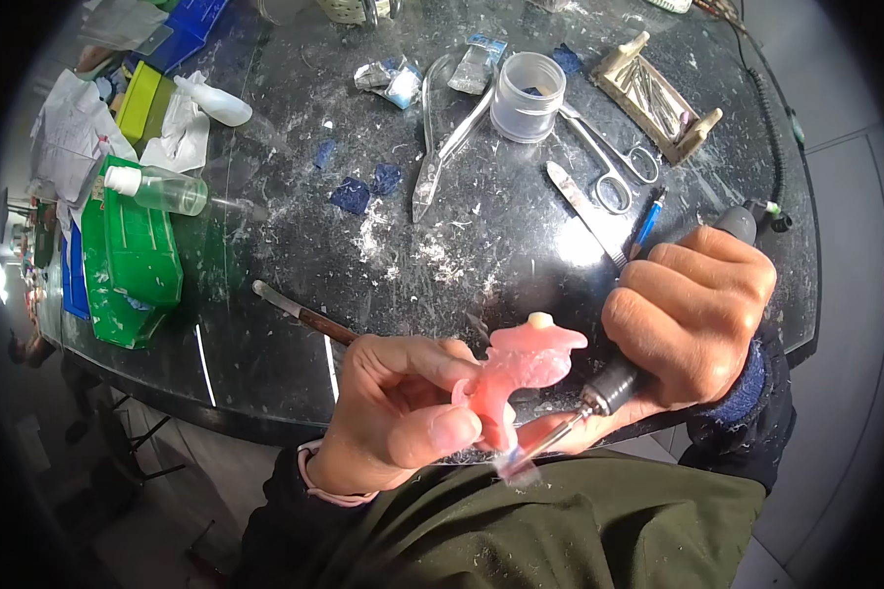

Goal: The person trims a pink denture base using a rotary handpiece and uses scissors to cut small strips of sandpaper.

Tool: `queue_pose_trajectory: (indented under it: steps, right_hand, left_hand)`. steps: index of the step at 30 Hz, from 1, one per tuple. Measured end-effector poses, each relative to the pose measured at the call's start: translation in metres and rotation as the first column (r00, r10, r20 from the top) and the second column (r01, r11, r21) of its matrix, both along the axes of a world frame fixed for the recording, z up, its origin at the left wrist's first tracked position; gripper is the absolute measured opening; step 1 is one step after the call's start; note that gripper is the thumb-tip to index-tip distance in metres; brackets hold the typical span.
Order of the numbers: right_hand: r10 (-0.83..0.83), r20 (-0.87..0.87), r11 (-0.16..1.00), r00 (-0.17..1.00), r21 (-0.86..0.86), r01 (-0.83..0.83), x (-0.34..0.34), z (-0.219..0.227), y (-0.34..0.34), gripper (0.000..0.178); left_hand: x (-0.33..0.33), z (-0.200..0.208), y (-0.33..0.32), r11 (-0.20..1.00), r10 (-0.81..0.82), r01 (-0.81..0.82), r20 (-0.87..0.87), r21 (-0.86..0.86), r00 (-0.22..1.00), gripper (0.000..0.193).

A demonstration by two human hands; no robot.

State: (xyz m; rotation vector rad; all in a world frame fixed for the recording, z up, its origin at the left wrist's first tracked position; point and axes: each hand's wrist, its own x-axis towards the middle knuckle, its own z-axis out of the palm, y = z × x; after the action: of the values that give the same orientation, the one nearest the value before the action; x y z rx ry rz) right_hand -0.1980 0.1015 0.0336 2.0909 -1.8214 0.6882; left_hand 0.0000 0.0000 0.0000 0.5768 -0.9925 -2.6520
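Note:
My left hand (388, 412) pinches a pink partial denture (532, 355) between thumb and fingers, over the table's near edge. A single whitish tooth (539, 320) shows at its top, and a curved pink part hangs down. My right hand (692, 304) is wrapped round a black rotary handpiece (613, 389), which slants down toward the left. Its metal shank ends in a blurred tip (517, 466) at the lower end of the denture. The blur hides whether tip and denture touch. Behind my left hand lies a brown-handled knife (309, 316), its handle end partly covered.
White dust and dark blue scraps (352, 194) litter the black table (295, 236). Farther off are pliers (437, 167), a clear jar (527, 98), scissors (614, 188), tweezers (581, 204), a blue pen (648, 223) and a bur rack (653, 103). Left stand a green bin (133, 265) and a clear bottle (167, 189).

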Motion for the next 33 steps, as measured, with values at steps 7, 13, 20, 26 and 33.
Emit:
queue_pose_trajectory:
  steps: [7, 13, 20, 26, 33]
  right_hand:
    - [-0.019, -0.022, 1.0, 1.0, 0.019, 0.019, 0.0022, 0.0028, 0.0025, 0.076]
    - [-0.046, -0.103, 0.997, 0.994, -0.064, 0.04, -0.0013, 0.0015, 0.0014, 0.079]
    - [-0.065, -0.151, 0.997, 0.986, -0.045, 0.059, -0.0001, 0.002, 0.0041, 0.077]
    - [-0.047, -0.207, 0.996, 0.977, 0.07, 0.063, 0.0007, 0.0049, 0.0069, 0.075]
    - [-0.043, -0.137, 0.996, 0.99, 0.078, 0.054, 0.0025, 0.004, 0.0054, 0.075]
  left_hand:
    - [-0.0024, 0.0027, 0.0027, 0.997, 0.07, -0.071, 0.016, 0.028, 0.997, 0.037]
    - [0.001, 0.0031, -0.0012, 0.995, 0.084, -0.081, -0.046, 0.064, 0.995, 0.02]
    - [-0.0006, 0.0012, -0.0015, 0.991, 0.123, -0.125, -0.04, -0.058, 0.992, 0.026]
    - [-0.0029, 0.0005, 0.0003, 0.976, 0.186, -0.192, -0.068, -0.106, 0.98, 0.029]
    - [-0.0032, -0.0008, 0.0003, 0.959, 0.231, -0.239, -0.07, -0.151, 0.971, 0.029]
